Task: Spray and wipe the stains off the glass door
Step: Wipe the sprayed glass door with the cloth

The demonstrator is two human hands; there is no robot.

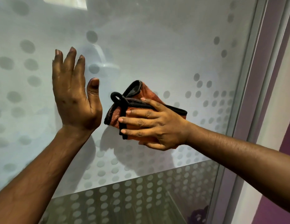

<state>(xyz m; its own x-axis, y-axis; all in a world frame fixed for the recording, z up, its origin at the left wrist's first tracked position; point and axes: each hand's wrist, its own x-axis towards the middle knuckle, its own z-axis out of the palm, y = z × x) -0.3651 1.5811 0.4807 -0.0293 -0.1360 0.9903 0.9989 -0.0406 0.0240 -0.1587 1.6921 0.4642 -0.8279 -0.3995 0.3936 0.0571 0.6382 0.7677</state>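
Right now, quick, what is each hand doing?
Left hand: open, flat against the glass door, holding nothing.
Right hand: fingers spread, pressing the orange cloth onto the glass.

A purple wall (pixel 285 143) stands at right beside a grey metal frame (pixel 247 94) — bright, diffuse light falls from above.

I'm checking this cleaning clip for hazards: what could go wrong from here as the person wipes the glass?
The left hand lies bare and flat on the glass door, so it may leave fresh smears. The orange cloth under the right hand is bunched, with a black hanging loop sticking out, so it may wipe unevenly and leave streaks.
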